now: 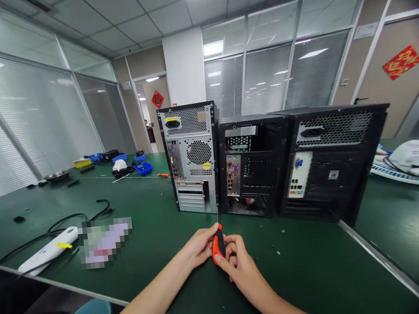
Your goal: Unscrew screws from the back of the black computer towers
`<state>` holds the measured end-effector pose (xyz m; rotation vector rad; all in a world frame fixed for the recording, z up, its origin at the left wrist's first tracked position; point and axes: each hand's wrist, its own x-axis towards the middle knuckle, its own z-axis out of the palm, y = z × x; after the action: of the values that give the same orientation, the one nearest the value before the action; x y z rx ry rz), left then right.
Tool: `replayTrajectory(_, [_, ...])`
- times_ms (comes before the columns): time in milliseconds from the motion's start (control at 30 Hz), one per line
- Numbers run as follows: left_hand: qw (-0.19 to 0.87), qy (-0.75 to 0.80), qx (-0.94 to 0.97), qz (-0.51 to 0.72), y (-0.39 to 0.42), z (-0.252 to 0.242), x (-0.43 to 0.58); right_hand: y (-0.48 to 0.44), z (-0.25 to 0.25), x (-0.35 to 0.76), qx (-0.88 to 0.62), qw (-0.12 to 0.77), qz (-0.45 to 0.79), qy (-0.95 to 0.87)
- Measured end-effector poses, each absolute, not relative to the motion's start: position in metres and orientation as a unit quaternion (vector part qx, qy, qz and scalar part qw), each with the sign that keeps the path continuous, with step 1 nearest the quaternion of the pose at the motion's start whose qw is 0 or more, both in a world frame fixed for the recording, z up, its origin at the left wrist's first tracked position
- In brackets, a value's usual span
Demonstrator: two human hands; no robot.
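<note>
Left hand (202, 247) pinches red-black screwdriver (219, 246) at handle front, right hand (241, 261) grips its rear, fingers curled.

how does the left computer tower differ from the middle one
The left tower has a silver back; the middle tower has a black one. The left tower stands taller than the middle tower. The left tower has a power socket up top, the middle tower an open gap. Both stand upright on the green table.
</note>
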<state>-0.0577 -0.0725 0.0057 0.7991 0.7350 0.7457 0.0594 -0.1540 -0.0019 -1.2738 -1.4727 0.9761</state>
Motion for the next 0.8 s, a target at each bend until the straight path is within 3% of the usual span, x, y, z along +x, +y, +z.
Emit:
replayTrajectory(433, [0.769,0.354,0.409,0.34,-0.0737,0.0058,-0.056,-0.1529,-0.0052,0.0601,-0.541,0.468,0.34,-0.611])
replayTrajectory(800, [0.743,0.387,0.425,0.342,-0.0739,0.0062,-0.0529,-0.1505,-0.0036,0.0569,-0.525,0.495,0.404,-0.563])
